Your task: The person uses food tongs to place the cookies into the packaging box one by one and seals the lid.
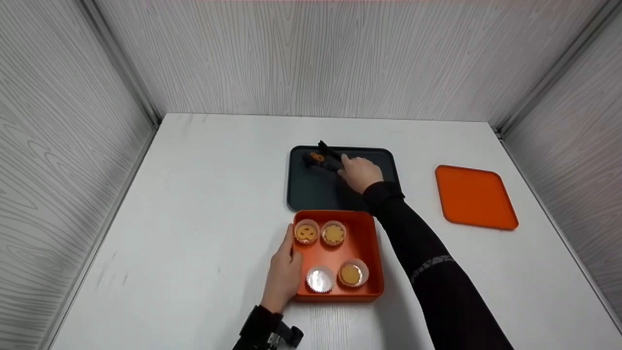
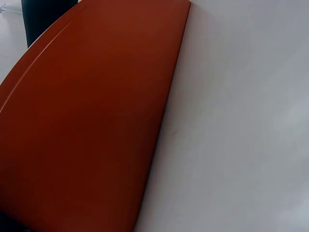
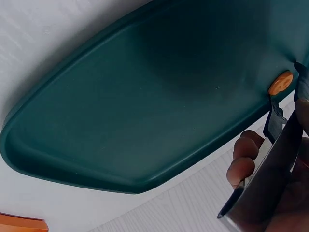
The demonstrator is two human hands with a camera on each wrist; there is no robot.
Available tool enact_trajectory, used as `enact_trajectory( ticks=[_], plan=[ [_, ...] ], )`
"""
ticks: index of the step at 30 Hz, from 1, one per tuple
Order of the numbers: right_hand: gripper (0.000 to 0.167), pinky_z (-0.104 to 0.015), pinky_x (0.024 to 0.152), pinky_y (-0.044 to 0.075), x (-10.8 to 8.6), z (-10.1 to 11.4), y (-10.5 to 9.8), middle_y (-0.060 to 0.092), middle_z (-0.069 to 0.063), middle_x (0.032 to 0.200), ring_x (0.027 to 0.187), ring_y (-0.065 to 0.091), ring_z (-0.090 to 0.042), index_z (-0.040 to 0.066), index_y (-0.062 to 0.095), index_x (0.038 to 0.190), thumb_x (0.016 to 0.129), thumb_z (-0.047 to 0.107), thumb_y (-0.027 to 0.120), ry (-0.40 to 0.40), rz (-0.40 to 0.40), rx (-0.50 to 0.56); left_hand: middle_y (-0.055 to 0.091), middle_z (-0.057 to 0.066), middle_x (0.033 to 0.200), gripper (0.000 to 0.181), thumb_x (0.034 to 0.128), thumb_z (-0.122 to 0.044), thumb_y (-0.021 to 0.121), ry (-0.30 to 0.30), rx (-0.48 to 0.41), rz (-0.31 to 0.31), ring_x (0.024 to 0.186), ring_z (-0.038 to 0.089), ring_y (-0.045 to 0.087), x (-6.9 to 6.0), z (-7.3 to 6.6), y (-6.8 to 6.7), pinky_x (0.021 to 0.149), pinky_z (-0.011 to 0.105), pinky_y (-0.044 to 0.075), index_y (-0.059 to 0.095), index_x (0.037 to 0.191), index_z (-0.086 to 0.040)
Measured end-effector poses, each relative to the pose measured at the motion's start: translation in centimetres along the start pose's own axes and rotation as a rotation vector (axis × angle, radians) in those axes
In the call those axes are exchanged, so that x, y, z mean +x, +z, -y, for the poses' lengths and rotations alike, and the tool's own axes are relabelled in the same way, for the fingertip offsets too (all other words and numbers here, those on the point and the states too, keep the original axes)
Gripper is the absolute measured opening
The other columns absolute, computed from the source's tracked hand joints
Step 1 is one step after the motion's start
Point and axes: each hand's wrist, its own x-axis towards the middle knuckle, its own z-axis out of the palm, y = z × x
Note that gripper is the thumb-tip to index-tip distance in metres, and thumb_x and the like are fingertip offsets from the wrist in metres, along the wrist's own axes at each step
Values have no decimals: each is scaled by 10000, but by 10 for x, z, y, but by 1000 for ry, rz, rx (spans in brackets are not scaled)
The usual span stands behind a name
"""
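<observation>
Black-tipped tongs (image 1: 329, 151) are held in my right hand (image 1: 360, 173) over the dark green tray (image 1: 311, 192). Between the parted tips of the tongs lies a small pretzel-shaped cookie (image 3: 280, 83), near the tray's edge in the right wrist view. My left hand (image 1: 283, 273) holds the left wall of a square orange box (image 1: 360, 238), thumb at the rim. Inside the box stand paper cups: a pretzel-shaped cookie (image 1: 306, 232), a flower-like cookie (image 1: 334, 234) and a round cookie (image 1: 350, 274) sit in three; one cup (image 1: 320, 280) is empty.
A flat orange lid or tray (image 1: 476, 197) lies to the right on the white table (image 1: 204, 204). Pale wood-grain panels (image 1: 311, 58) wall in the back and both sides. The right forearm crosses beside the box's right rim.
</observation>
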Motion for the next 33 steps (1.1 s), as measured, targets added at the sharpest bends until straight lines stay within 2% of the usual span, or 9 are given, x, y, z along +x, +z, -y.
enact_trajectory(
  ticks=[15, 24, 29, 33],
  plan=[
    [281, -456, 765, 593, -14, 0, -9, 719, -163, 882, 818, 704, -316, 53, 702, 1234, 1023, 226, 633, -89, -60, -49, 291, 78, 1664, 622, 1041, -108, 424, -13, 5, 2, 1522, 198, 263, 0, 0, 2, 1227, 438, 268, 233, 1632, -79],
    [292, -444, 675, 567, -32, -17, -8, 662, -131, 750, 699, 659, -300, 62, 687, 1261, 1027, 225, 626, -149, -105, -38, 285, 75, 1667, 617, 1045, -112, 422, -21, -1, 1, 1520, 195, 265, 0, 1, 2, 1223, 448, 278, 236, 1633, -86],
    [333, -446, 650, 545, -43, -25, -9, 690, -139, 796, 696, 648, -309, 77, 675, 1328, 1025, 208, 626, -173, -149, -8, 278, 79, 1670, 611, 1050, -107, 418, -5, -12, 6, 1520, 196, 262, 0, 1, 1, 1223, 449, 277, 231, 1631, -67],
    [381, -450, 708, 566, -48, -27, -9, 730, -142, 891, 750, 673, -311, 83, 656, 1367, 1016, 232, 643, -170, -140, 0, 277, 76, 1670, 611, 1051, -109, 423, -2, -10, 1, 1517, 193, 267, 1, 1, 1, 1223, 447, 279, 233, 1631, -72]
  ],
)
